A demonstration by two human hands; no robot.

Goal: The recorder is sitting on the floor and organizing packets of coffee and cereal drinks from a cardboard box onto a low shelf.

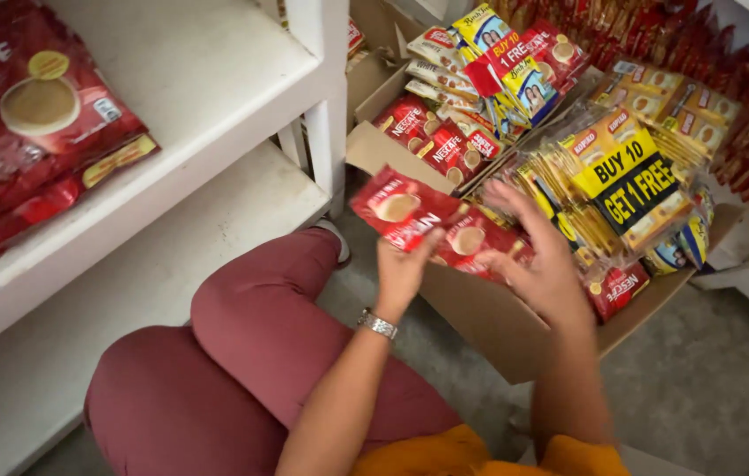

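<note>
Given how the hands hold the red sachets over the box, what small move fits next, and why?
Probably lift the red sachet strip clear of the cardboard box toward the white shelf: the left hand grips it, the right hand steadies it, and similar red packs already lie there.

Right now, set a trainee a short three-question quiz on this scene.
1. True or false: the left hand holds a strip of red sachets.
2. Where do the yellow sachet bundles lie? A) on the white shelf B) in the cardboard box C) on the floor
3. What is worn on the left wrist?

Key: 1. True; the right hand touches the strip too. 2. B. 3. A silver wristwatch.
</note>
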